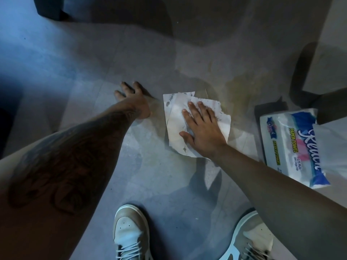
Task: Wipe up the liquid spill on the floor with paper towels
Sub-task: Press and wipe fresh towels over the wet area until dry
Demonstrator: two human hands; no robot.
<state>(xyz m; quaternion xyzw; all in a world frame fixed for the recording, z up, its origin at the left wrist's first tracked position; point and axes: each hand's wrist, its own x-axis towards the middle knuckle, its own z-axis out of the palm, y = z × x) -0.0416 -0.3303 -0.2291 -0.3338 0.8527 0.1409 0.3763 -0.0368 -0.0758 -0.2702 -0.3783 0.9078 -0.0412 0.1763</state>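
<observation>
A white paper towel [176,119] with dark wet spots lies flat on the grey tiled floor. My right hand [202,130] presses down on it with straight, spread fingers. A yellowish liquid spill [242,85] spreads over the tiles just beyond and to the right of the towel. My left hand [134,99] rests flat on the bare floor to the left of the towel, fingers spread, holding nothing.
A blue and white pack of paper towels [293,147] lies on the floor at the right. Dark furniture legs [300,76] stand behind it. My two pale sneakers [129,233] are at the bottom. A dark object [48,6] stands at the top left.
</observation>
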